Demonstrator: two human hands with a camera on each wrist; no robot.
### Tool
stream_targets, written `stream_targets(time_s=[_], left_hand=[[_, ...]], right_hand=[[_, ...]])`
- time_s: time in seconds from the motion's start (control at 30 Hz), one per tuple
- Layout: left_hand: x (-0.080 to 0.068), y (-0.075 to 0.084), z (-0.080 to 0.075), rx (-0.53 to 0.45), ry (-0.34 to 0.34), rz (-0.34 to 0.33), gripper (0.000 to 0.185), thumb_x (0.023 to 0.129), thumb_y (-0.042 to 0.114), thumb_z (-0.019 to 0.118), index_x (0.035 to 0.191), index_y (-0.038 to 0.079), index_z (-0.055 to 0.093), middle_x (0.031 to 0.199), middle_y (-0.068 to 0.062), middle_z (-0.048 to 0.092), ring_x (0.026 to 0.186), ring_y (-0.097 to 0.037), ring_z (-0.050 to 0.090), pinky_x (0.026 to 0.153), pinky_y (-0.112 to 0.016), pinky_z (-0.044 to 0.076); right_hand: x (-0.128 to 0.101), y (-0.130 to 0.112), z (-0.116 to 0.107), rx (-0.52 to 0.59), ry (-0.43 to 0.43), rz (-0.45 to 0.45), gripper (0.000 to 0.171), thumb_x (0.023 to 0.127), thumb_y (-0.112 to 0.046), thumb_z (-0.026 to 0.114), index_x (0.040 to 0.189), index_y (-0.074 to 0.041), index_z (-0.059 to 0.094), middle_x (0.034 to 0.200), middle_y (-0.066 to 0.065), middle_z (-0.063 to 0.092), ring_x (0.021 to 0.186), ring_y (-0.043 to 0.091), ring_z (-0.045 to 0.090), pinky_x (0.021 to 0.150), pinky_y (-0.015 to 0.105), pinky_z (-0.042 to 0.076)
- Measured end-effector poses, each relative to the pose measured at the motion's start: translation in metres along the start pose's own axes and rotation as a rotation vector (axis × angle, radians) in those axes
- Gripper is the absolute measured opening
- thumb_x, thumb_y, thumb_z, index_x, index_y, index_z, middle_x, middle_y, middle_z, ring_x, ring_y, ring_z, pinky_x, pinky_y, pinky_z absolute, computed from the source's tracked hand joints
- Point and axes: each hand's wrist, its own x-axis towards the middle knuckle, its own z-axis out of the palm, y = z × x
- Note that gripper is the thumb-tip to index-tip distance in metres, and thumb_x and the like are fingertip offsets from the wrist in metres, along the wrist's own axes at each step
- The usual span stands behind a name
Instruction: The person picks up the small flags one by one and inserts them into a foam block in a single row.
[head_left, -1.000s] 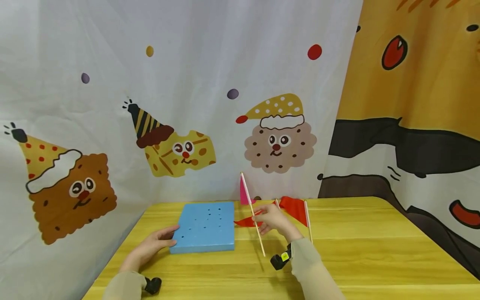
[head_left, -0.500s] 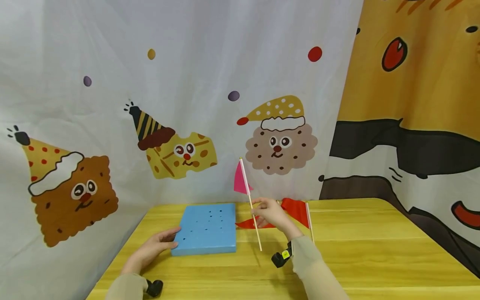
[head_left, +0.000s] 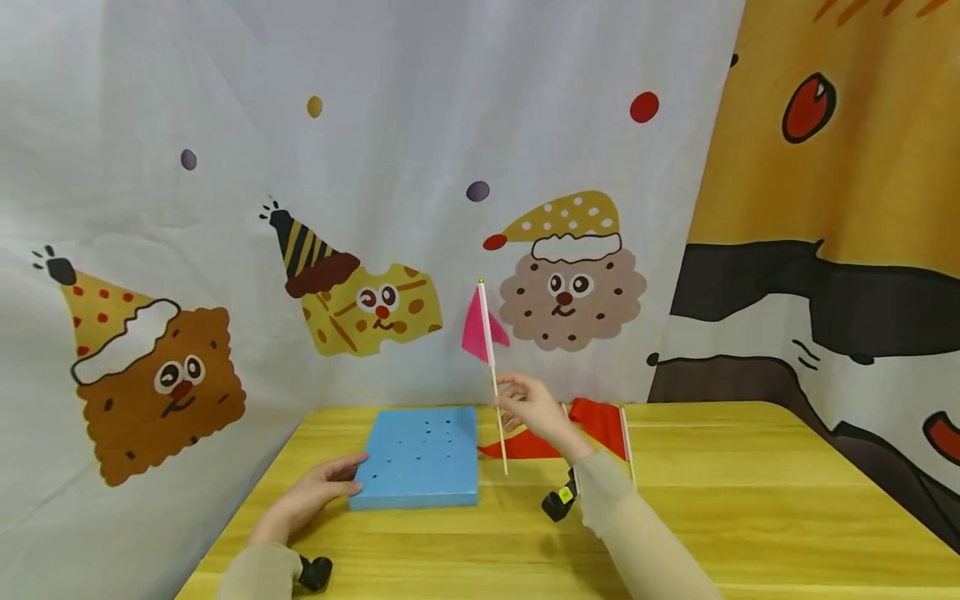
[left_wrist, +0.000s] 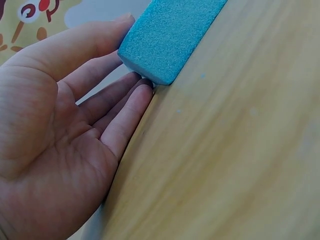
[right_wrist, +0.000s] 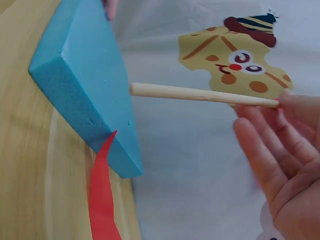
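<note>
In the head view my right hand [head_left: 531, 408] pinches the thin wooden stick of a pink pennant flag [head_left: 477, 329], held nearly upright above the table. The stick's lower end [right_wrist: 150, 90] hangs free, beside the blue foam block [head_left: 416, 487], in the right wrist view. That flat block lies on the table, its top dotted with several small holes. My left hand [head_left: 318, 492] rests against the block's left edge, its fingertips touching the side in the left wrist view. Behind my right hand lie red pennant flags [head_left: 600, 423] on sticks, partly hidden by it.
The wooden table [head_left: 720, 500] stretches right and toward me from the block. A white curtain [head_left: 390, 208] with cartoon snack figures hangs behind the table. One red flag's tip [right_wrist: 102, 170] reaches close to the block's right side.
My right hand has raised the pink flag, and its stick's lower end has swung left toward the block. The left hand and block stay in place.
</note>
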Motion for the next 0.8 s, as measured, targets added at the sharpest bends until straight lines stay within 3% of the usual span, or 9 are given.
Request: stream_targets(time_s=[0.23, 0.5, 0.63, 0.8], left_hand=[[0.000, -0.001, 0.000, -0.018, 0.014, -0.013, 0.067, 0.094, 0.024, 0.066, 0.150, 0.004, 0.036, 0.154, -0.024, 0.028, 0.139, -0.045, 0.025, 0.109, -0.057, 0.028], [0.001, 0.001, 0.003, -0.013, -0.007, -0.015, 0.067, 0.094, 0.025, 0.065, 0.150, 0.004, 0.035, 0.154, -0.024, 0.027, 0.139, -0.046, 0.024, 0.109, -0.057, 0.028], [0.002, 0.001, 0.004, -0.017, 0.003, -0.005, 0.066, 0.094, 0.025, 0.066, 0.150, 0.005, 0.037, 0.154, -0.023, 0.028, 0.139, -0.045, 0.025, 0.109, -0.057, 0.028], [-0.001, 0.001, 0.002, -0.024, 0.027, 0.005, 0.066, 0.093, 0.022, 0.067, 0.149, 0.004, 0.037, 0.153, -0.024, 0.028, 0.138, -0.046, 0.026, 0.108, -0.057, 0.028]], right_hand=[[-0.001, -0.028, 0.007, -0.034, 0.024, -0.115, 0.035, 0.095, -0.001, 0.060, 0.129, 0.005, 0.054, 0.086, 0.012, 0.066, 0.075, 0.052, 0.062, 0.069, 0.056, 0.055], [0.024, -0.006, 0.015, -0.067, 0.086, -0.163, 0.036, 0.094, -0.008, 0.064, 0.129, -0.001, 0.058, 0.090, 0.015, 0.066, 0.068, 0.034, 0.066, 0.065, 0.044, 0.058], [0.036, -0.007, 0.025, -0.058, 0.070, -0.207, 0.037, 0.095, -0.011, 0.064, 0.130, -0.001, 0.058, 0.093, 0.022, 0.064, 0.071, 0.043, 0.064, 0.066, 0.047, 0.058], [0.052, -0.009, 0.042, -0.063, 0.041, -0.227, 0.034, 0.095, -0.012, 0.065, 0.128, -0.006, 0.060, 0.092, 0.019, 0.065, 0.070, 0.043, 0.065, 0.065, 0.048, 0.058]])
